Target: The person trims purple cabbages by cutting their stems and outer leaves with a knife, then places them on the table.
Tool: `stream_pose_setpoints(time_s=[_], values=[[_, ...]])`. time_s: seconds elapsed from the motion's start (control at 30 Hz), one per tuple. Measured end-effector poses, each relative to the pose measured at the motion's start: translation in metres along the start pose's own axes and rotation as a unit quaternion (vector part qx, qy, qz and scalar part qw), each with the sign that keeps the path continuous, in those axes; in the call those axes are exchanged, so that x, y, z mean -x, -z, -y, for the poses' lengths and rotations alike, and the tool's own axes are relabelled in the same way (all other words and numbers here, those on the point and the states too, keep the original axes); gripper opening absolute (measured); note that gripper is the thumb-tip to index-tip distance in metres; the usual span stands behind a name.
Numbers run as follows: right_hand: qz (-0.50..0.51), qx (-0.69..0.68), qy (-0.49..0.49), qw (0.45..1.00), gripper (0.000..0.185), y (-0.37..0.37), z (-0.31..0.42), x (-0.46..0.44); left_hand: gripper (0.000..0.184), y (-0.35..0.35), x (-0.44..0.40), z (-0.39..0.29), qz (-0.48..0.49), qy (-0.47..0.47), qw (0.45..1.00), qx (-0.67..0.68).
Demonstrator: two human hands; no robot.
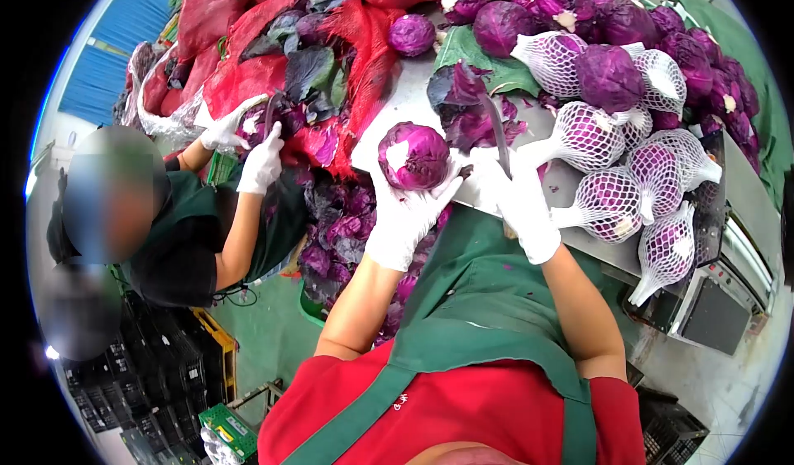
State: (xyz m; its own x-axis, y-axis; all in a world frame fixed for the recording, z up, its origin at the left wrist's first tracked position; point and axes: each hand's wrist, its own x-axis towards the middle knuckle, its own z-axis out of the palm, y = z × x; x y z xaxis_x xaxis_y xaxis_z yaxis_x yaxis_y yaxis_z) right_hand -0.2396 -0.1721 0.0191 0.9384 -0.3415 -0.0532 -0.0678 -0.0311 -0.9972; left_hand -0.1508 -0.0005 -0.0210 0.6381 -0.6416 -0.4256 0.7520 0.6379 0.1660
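My left hand [405, 213], in a white glove, holds a round purple cabbage [413, 157] with a pale cut stem facing up. My right hand [523, 208], also gloved in white, is closed around a knife [499, 138]; its blade points up and away from me. The knife is to the right of the cabbage and does not touch it. Loose purple leaves [471, 117] lie on the metal table [405, 93] just beyond the two hands.
Netted cabbages [608, 204] and a heap of bare ones [628, 22] cover the right side. Red mesh sacks [211, 10] stand at the back left. Trimmed leaves [343, 225] fill a bin below the table. A co-worker [182, 242] handles a cabbage at left.
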Motion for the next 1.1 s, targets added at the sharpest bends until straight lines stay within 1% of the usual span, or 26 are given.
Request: stream_pose_setpoints(time_s=[0.03, 0.07, 0.13, 0.17, 0.2, 0.23, 0.3, 0.33, 0.4, 0.43, 0.47, 0.53, 0.57, 0.6, 0.67, 0.73, 0.77, 0.8, 0.87, 0.9, 0.93, 1.0, 1.07, 1.1], values=[[-0.018, -0.043, -0.047, 0.998, 0.027, 0.005, -0.006, 0.006, 0.109, -0.002, -0.002, 0.005, -0.013, 0.008, 1.0, 0.015], [-0.04, -0.086, -0.092, 0.991, 0.025, 0.011, -0.012, 0.013, 0.104, -0.005, -0.002, 0.007, -0.013, 0.03, 0.999, 0.033], [-0.037, -0.069, -0.083, 0.993, 0.022, 0.027, -0.034, 0.027, 0.093, -0.017, -0.016, 0.011, -0.057, 0.007, 0.994, 0.094], [-0.055, -0.081, -0.111, 0.989, 0.021, 0.033, -0.051, 0.033, 0.078, -0.017, -0.028, 0.01, -0.05, -0.023, 0.996, 0.064], [-0.059, -0.092, -0.129, 0.986, 0.02, 0.038, -0.051, 0.039, 0.075, -0.029, -0.034, 0.009, -0.038, -0.016, 0.997, 0.058], [-0.061, -0.075, -0.136, 0.986, 0.02, 0.044, -0.053, 0.044, 0.072, -0.042, -0.039, 0.008, -0.026, -0.009, 0.998, 0.051], [-0.057, -0.092, -0.127, 0.986, 0.022, 0.054, -0.056, 0.054, 0.073, -0.059, -0.059, 0.005, 0.041, -0.023, 0.998, -0.029], [-0.046, -0.104, -0.128, 0.985, 0.023, 0.058, -0.063, 0.057, 0.073, -0.07, -0.072, 0.007, 0.051, -0.019, 0.998, -0.028], [-0.017, -0.113, -0.085, 0.99, 0.021, 0.065, -0.07, 0.059, 0.068, -0.099, -0.105, 0.013, 0.046, -0.122, 0.979, -0.158], [-0.012, -0.135, -0.081, 0.987, 0.019, 0.068, -0.067, 0.062, 0.068, -0.121, -0.119, 0.016, 0.084, -0.114, 0.977, -0.159], [-0.008, -0.147, -0.08, 0.986, 0.021, 0.069, -0.071, 0.062, 0.067, -0.142, -0.128, 0.023, 0.128, -0.144, 0.949, -0.248], [0.008, -0.151, -0.08, 0.985, 0.023, 0.074, -0.065, 0.063, 0.065, -0.194, -0.148, 0.05, 0.188, -0.282, 0.862, -0.377], [0.018, -0.162, -0.082, 0.983, 0.025, 0.076, -0.062, 0.063, 0.063, -0.204, -0.177, 0.058, 0.147, -0.377, 0.791, -0.459], [0.027, -0.173, -0.086, 0.981, 0.027, 0.079, -0.059, 0.064, 0.068, -0.23, -0.177, 0.074, 0.171, -0.4, 0.749, -0.499], [0.042, -0.192, -0.048, 0.979, 0.036, 0.086, -0.054, 0.064, 0.077, -0.266, -0.201, 0.103, 0.241, -0.418, 0.693, -0.536], [0.008, -0.229, -0.036, 0.973, 0.037, 0.093, -0.046, 0.067, 0.076, -0.294, -0.213, 0.133, 0.298, -0.424, 0.616, -0.594], [-0.006, -0.228, -0.041, 0.973, 0.036, 0.099, -0.041, 0.069, 0.079, -0.305, -0.22, 0.147, 0.329, -0.424, 0.587, -0.607], [-0.015, -0.228, -0.038, 0.973, 0.036, 0.104, -0.038, 0.071, 0.082, -0.31, -0.24, 0.161, 0.359, -0.458, 0.534, -0.613], [-0.035, -0.273, -0.008, 0.961, 0.036, 0.114, -0.035, 0.075, 0.086, -0.331, -0.25, 0.189, 0.364, -0.499, 0.456, -0.64], [-0.037, -0.283, 0.009, 0.958, 0.033, 0.119, -0.035, 0.076, 0.088, -0.34, -0.257, 0.201, 0.357, -0.544, 0.404, -0.642], [-0.041, -0.281, 0.01, 0.959, 0.033, 0.124, -0.035, 0.078, 0.086, -0.351, -0.265, 0.211, 0.353, -0.579, 0.358, -0.642], [-0.044, -0.314, 0.029, 0.948, 0.031, 0.132, -0.035, 0.079, 0.081, -0.366, -0.286, 0.23, 0.307, -0.583, 0.36, -0.66], [-0.047, -0.312, 0.031, 0.948, 0.03, 0.138, -0.033, 0.081, 0.079, -0.372, -0.318, 0.243, 0.304, -0.588, 0.371, -0.652], [-0.047, -0.299, 0.01, 0.953, 0.031, 0.142, -0.029, 0.083, 0.078, -0.372, -0.33, 0.248, 0.287, -0.589, 0.349, -0.67]])
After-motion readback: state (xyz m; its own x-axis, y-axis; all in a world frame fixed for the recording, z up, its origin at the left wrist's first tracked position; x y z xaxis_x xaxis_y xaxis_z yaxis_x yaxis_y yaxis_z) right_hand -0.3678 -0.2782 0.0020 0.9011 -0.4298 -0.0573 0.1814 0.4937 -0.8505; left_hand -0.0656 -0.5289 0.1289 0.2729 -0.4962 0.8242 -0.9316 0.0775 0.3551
